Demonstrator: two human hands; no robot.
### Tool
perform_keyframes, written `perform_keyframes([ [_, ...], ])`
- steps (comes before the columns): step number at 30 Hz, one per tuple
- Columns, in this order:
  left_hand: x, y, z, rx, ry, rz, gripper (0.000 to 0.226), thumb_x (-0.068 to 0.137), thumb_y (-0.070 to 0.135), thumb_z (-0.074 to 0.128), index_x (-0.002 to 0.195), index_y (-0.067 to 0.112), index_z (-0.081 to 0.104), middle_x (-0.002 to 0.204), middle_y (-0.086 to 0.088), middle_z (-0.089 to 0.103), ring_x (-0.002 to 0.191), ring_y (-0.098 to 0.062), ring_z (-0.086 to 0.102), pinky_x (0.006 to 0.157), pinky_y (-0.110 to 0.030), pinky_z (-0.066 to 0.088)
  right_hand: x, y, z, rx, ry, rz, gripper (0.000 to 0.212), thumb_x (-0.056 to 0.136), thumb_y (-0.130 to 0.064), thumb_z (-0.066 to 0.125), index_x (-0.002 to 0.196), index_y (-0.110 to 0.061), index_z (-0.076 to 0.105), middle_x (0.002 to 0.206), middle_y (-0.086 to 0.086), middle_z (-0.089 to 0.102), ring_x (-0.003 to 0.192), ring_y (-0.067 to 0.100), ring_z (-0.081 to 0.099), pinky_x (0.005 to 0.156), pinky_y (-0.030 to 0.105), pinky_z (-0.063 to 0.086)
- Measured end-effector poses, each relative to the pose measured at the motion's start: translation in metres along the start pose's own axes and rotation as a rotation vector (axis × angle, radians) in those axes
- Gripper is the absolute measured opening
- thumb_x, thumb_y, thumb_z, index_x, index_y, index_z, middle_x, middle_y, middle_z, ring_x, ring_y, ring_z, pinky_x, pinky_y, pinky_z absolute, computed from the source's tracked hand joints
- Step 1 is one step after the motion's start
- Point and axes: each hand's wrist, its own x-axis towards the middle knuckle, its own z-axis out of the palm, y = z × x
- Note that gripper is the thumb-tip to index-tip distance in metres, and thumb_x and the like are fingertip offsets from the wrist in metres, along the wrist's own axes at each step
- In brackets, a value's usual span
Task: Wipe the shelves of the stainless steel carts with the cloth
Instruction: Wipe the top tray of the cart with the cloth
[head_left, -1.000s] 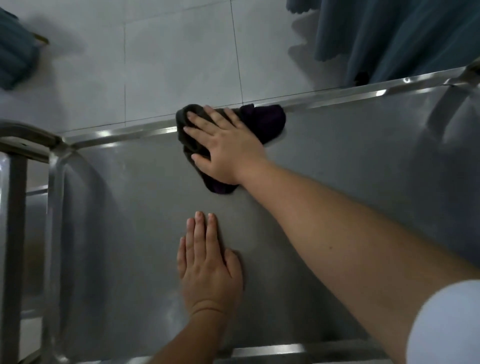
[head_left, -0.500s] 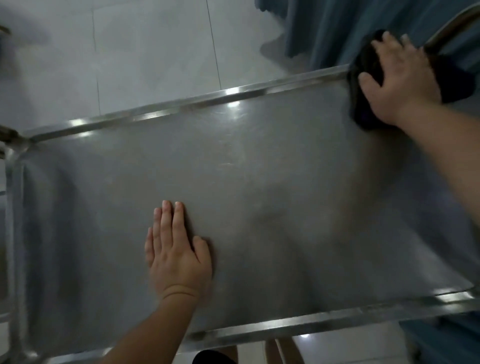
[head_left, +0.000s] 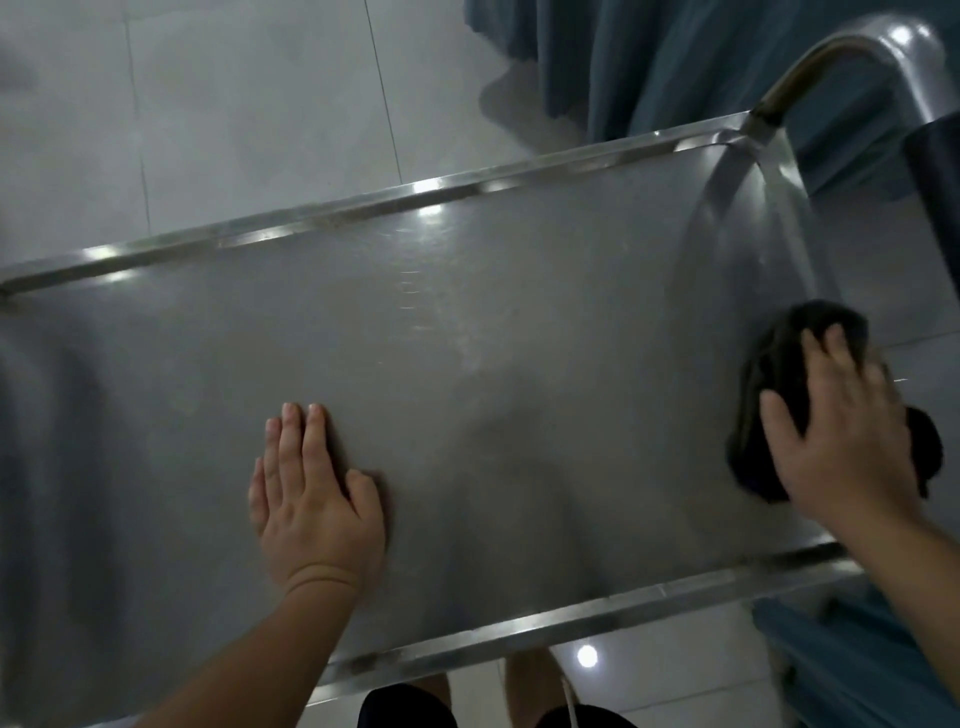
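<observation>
The right hand (head_left: 852, 441) presses the crumpled dark cloth (head_left: 779, 395) flat-fingered at the stainless steel shelf's (head_left: 467, 322) right end; its long unwiped span stretches leftward, where the left hand (head_left: 311, 499) rests flat, open.

One steel cart shelf (head_left: 467, 338) in sight, raised rim on far and near edges. One curved tubular handle (head_left: 857, 57) at far right corner. One dark cloth (head_left: 779, 374), bunched. Two bare hands: left hand (head_left: 311, 499), right hand (head_left: 841, 441). Two forearms. Two legs (head_left: 530, 680) visible below near rim, dark shorts. Blue curtain (head_left: 701, 62): one hanging mass at top right; whether blue fabric (head_left: 852, 660) at bottom right is separate piece, cannot tell. One bright light spot (head_left: 587, 656) reflected on floor tiles (head_left: 234, 104).
</observation>
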Motion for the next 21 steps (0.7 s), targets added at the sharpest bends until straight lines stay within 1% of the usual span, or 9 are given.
perform_keyframes([
  [2,-0.001,0.001,0.001,0.01,0.008,0.001,0.078,0.091,0.037,0.04,0.166,0.019,0.03,0.175,-0.002,0.022,0.163,-0.021,0.013,0.132,-0.043,0.008,-0.058,0.021,0.007,-0.038,-0.028,0.003,0.076,0.101,-0.066,0.025,0.168,-0.031,0.011,0.175,-0.001,0.012,0.154,0.038,0.022,0.123,0.059,0.024],
  [4,-0.001,0.001,0.002,0.019,0.015,0.01,0.078,0.091,0.038,0.039,0.166,0.019,0.029,0.175,-0.002,0.022,0.163,-0.021,0.013,0.132,-0.042,0.008,-0.1,0.035,0.012,-0.065,-0.087,-0.076,0.078,0.101,-0.064,0.028,0.168,-0.028,0.013,0.176,-0.003,0.009,0.158,0.034,0.019,0.121,0.061,0.028],
  [6,-0.001,-0.002,0.005,0.027,0.025,0.014,0.078,0.091,0.038,0.039,0.166,0.019,0.029,0.175,-0.003,0.022,0.163,-0.021,0.014,0.131,-0.041,0.007,-0.115,0.04,0.013,-0.088,-0.153,-0.124,0.079,0.1,-0.064,0.029,0.168,-0.025,0.016,0.176,-0.003,0.01,0.161,0.029,0.013,0.12,0.061,0.029],
  [9,-0.001,-0.006,0.009,0.033,0.041,0.023,0.077,0.092,0.036,0.041,0.166,0.019,0.028,0.175,-0.004,0.023,0.162,-0.022,0.015,0.131,-0.042,0.008,-0.104,0.02,0.011,-0.067,-0.176,-0.202,0.078,0.101,-0.064,0.028,0.168,-0.024,0.016,0.176,-0.003,0.008,0.162,0.029,0.007,0.125,0.057,0.02],
  [11,0.001,-0.007,0.011,0.036,0.048,0.026,0.077,0.092,0.035,0.042,0.166,0.019,0.028,0.175,-0.004,0.023,0.162,-0.022,0.015,0.131,-0.042,0.008,-0.082,-0.004,0.01,-0.042,-0.152,-0.306,0.075,0.103,-0.06,0.028,0.167,-0.024,0.018,0.175,0.001,0.011,0.161,0.031,0.01,0.128,0.054,0.013],
  [13,0.0,-0.007,0.01,0.045,0.04,0.022,0.078,0.092,0.035,0.041,0.167,0.019,0.027,0.175,-0.004,0.022,0.163,-0.021,0.013,0.131,-0.042,0.007,-0.043,-0.033,0.007,-0.031,-0.102,-0.391,0.073,0.102,-0.055,0.034,0.165,-0.02,0.028,0.172,0.008,0.024,0.158,0.037,0.021,0.127,0.056,0.016],
  [16,0.001,-0.006,0.008,0.051,0.028,0.022,0.078,0.093,0.036,0.039,0.167,0.019,0.026,0.176,-0.003,0.02,0.163,-0.02,0.011,0.131,-0.04,0.005,0.04,-0.078,-0.001,-0.019,-0.065,-0.389,0.073,0.097,-0.052,0.039,0.162,-0.017,0.037,0.168,0.01,0.033,0.152,0.04,0.032,0.125,0.057,0.021],
  [18,0.002,-0.005,0.007,0.047,0.03,0.022,0.078,0.092,0.037,0.038,0.167,0.018,0.027,0.176,-0.004,0.021,0.163,-0.021,0.012,0.131,-0.04,0.005,0.097,-0.101,-0.006,-0.008,-0.059,-0.335,0.075,0.096,-0.054,0.037,0.163,-0.019,0.034,0.17,0.008,0.03,0.151,0.039,0.033,0.125,0.055,0.02],
  [21,0.002,-0.004,0.007,0.047,0.023,0.021,0.078,0.093,0.037,0.038,0.167,0.018,0.027,0.176,-0.003,0.02,0.163,-0.02,0.012,0.132,-0.039,0.004,0.179,-0.127,-0.012,-0.002,-0.063,-0.218,0.078,0.097,-0.059,0.029,0.166,-0.025,0.021,0.175,0.003,0.014,0.158,0.033,0.018,0.128,0.052,0.013],
])
